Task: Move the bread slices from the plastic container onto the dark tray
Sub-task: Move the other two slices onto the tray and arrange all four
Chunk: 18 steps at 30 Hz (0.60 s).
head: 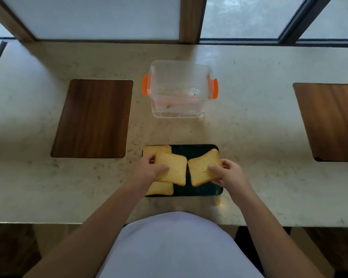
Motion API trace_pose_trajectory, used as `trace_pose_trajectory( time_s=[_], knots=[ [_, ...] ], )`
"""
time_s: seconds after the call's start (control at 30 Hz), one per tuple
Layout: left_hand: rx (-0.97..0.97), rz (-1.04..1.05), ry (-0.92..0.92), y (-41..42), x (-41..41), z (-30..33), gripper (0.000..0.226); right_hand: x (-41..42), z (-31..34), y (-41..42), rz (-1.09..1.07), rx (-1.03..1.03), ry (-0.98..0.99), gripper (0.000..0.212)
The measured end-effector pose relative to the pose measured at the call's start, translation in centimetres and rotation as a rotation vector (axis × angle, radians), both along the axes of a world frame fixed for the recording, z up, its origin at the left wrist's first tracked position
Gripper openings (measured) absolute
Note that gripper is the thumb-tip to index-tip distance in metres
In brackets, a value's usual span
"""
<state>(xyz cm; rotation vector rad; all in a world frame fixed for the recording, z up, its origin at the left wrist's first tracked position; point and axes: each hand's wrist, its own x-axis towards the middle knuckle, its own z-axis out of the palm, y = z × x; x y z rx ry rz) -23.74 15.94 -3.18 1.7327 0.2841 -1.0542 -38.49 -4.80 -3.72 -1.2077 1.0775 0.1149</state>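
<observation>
The dark tray [195,152] lies on the counter near the front edge. Two bread slices rest on its left side: one at the far left corner [156,149], one at the near left corner [161,188]. My left hand [149,170] grips a third bread slice [174,170] above them. My right hand [228,173] grips another bread slice [202,169] over the tray's right half. The clear plastic container [179,89] with orange clips stands behind the tray and holds only crumbs.
A wooden board [92,118] is set into the counter at the left, another wooden board [329,121] at the right. Window frames run along the back. The counter's front edge [48,222] is close to my body.
</observation>
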Motion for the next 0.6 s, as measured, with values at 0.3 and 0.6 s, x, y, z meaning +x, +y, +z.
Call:
trace_pose_trajectory(
  time_s=[0.3,0.6],
  knots=[
    [0.071,-0.016,-0.025,-0.4,-1.0,-1.7,0.077,0.7,-3.1,-0.4,-0.161,0.167,0.076,0.018],
    [0.132,-0.004,-0.042,-0.5,-0.6,-2.2,0.067,1.3,-4.3,-0.9,0.271,-0.522,0.262,0.043]
  ],
)
